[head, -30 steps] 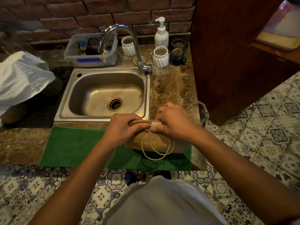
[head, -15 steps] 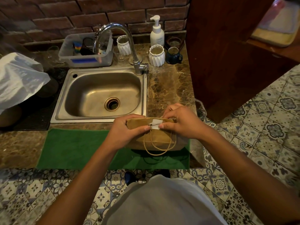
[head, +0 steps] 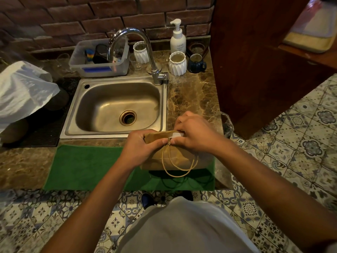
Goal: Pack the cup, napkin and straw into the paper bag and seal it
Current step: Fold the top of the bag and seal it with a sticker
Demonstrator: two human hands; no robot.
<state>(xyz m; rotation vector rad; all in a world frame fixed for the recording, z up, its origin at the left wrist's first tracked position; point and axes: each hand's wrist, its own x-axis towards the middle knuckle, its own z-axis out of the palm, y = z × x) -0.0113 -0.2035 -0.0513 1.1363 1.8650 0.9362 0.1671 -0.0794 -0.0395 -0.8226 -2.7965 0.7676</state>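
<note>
A brown paper bag (head: 179, 158) stands on the green mat (head: 87, 167) at the counter's front edge, its top folded over. My left hand (head: 140, 147) grips the left end of the fold. My right hand (head: 196, 133) pinches the right end, where a white strip (head: 176, 134) lies across the fold. The bag's cord handles (head: 179, 168) hang down its front. Cup, napkin and straw are not visible.
A steel sink (head: 116, 106) with a curved tap (head: 145, 52) lies behind the bag. White ribbed cups (head: 177, 63), a soap pump bottle (head: 177, 40), a dark mug (head: 196, 63) and a plastic tub (head: 99, 59) line the back. A white plastic bag (head: 23, 92) sits left; a wooden cabinet (head: 255, 61) stands right.
Both hands stay on the folded bag top. The white strip now shows further right along the fold, under my right fingers. The camera has tilted slightly.
</note>
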